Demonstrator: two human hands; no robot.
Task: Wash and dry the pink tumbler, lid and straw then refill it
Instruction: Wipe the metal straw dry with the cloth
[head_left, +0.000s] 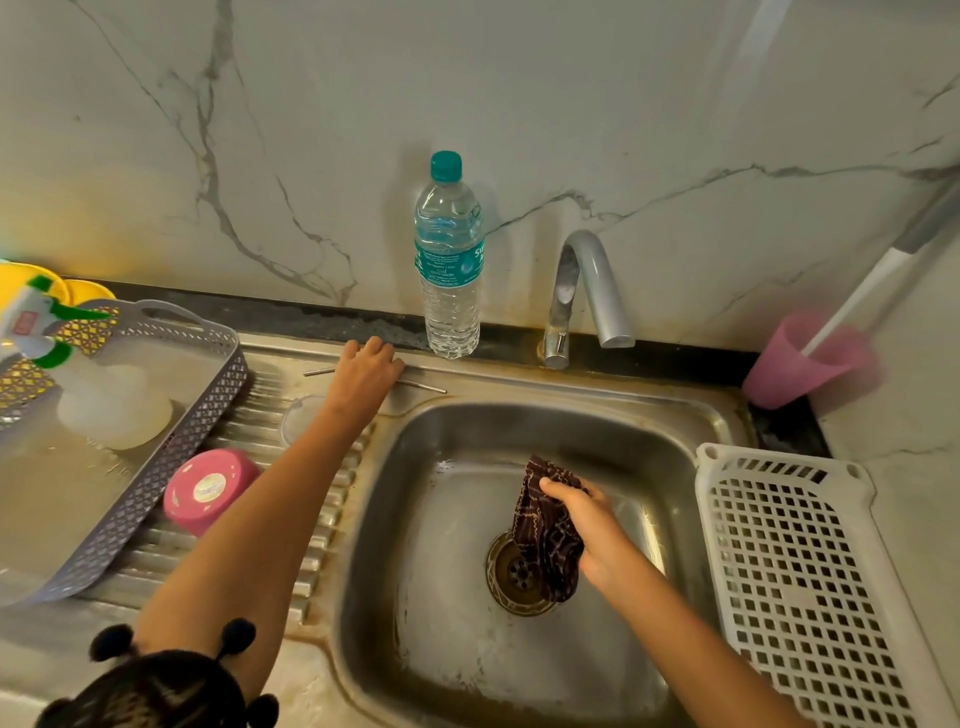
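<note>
Pink tumbler (210, 491) base-up on drainer (156, 558), right hand (592, 530) holding cloth (545, 525) in sink (467, 654)

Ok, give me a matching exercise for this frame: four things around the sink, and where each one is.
1 pink tumbler
2 dark cloth
3 water bottle
4 metal straw

A lying on the sink rim, under the left hand
B gripped by the right hand over the sink
C upside down on the drainboard
D upright beside the tap

Pairs: 1-C, 2-B, 3-D, 4-A
</note>
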